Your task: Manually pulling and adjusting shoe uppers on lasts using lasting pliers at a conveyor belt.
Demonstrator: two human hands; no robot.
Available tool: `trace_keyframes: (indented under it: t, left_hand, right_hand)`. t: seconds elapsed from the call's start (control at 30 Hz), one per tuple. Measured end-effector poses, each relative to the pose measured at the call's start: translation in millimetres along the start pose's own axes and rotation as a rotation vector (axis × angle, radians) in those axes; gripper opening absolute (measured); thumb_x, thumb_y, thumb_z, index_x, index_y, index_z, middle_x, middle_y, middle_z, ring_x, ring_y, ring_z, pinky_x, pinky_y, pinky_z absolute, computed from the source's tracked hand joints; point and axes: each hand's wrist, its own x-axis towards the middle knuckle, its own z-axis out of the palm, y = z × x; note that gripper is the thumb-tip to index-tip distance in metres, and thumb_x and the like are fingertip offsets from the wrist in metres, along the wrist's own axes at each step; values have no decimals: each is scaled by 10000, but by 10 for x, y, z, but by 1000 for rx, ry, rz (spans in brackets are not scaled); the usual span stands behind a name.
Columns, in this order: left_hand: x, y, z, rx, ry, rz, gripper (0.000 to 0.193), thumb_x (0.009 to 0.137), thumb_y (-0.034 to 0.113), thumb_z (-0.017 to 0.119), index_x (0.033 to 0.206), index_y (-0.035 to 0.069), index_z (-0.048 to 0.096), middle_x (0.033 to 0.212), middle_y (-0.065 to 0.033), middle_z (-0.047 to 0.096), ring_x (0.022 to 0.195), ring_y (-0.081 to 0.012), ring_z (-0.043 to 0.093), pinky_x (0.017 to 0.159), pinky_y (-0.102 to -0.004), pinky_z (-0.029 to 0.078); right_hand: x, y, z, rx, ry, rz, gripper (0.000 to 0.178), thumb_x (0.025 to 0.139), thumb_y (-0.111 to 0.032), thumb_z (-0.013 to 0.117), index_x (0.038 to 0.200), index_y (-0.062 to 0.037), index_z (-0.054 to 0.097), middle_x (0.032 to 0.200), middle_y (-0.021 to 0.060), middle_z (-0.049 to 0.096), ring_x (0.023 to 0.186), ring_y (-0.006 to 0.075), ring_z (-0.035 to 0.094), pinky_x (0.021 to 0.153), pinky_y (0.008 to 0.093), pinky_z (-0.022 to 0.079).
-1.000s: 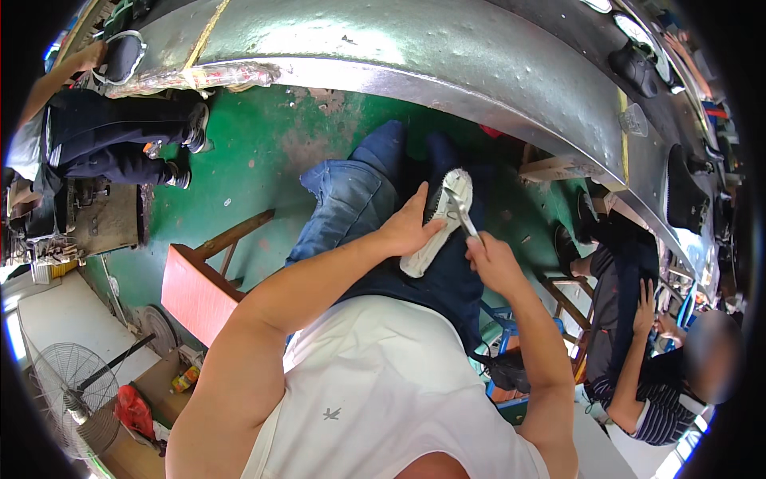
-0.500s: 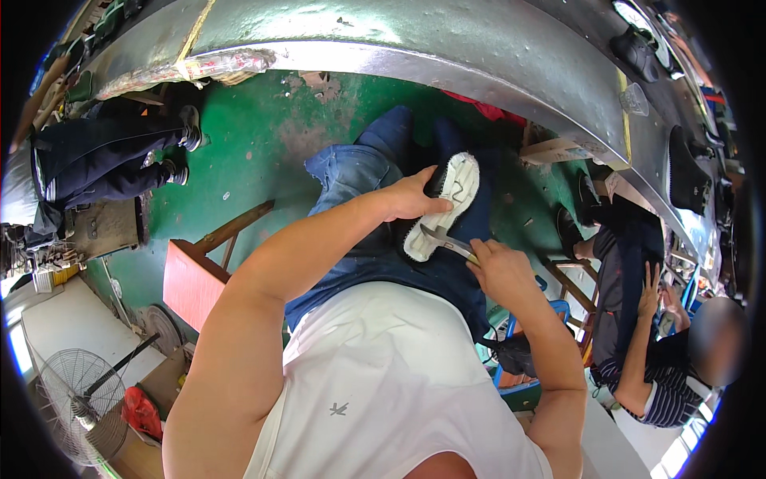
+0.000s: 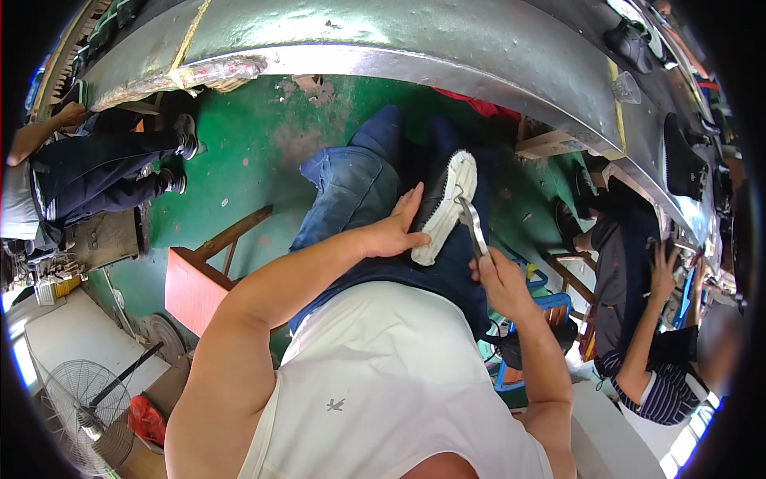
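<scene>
tool handle (image 3: 479, 242) partly hidden, co-worker's head (image 3: 720, 345) blurred

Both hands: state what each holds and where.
Right hand: a metal tool, by its handle. Left hand: thumb at the white-bottomed shoe's near end, fingers spread along its left side; whether it grips cannot be told.

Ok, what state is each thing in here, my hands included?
Shoe: sole up
Metal tool: held, head over the shoe
Right hand: closed on the metal tool
Left hand: open, thumb at the shoe's edge
Fan: cannot tell whether running
Red plastic bag: crumpled
</scene>
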Motion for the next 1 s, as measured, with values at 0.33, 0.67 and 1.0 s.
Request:
trace_keyframes:
  t: [0.33, 0.67, 1.0]
  left_hand:
    - [233, 939, 412, 454, 317, -299, 1222, 782, 422, 807, 1533, -162, 40, 1590, -367, 199, 1491, -433, 279, 1215, -397, 290]
    - [-327, 1446, -437, -410, 133, 514, 960, 884, 416, 760, 1575, 22, 222, 1422, -226, 543, 1263, -323, 593, 1052, -439, 486]
    - [-10, 1929, -963, -1484, 0, 414, 699, 1016, 643, 378, 1334, 47, 559, 1210, -200, 657, 1116, -406, 663, 897, -504, 602]
  right_hand:
    - [-44, 822, 316, 70, 212, -41, 400, 1076, -331, 428, 1002, 15, 614, 795, 122, 681, 717, 216, 681, 680, 349, 534]
    - [-445, 915, 349, -234, 226, 24, 427, 1001, -412, 562, 1090, -1, 634, 919, 206, 704, 840, 399, 694, 783, 458, 549]
    - [-657, 383, 335, -670, 288, -283, 477, 877, -372, 721, 1163, 6, 675, 1252, 185, 627, 1173, 361, 605, 942, 451, 533]
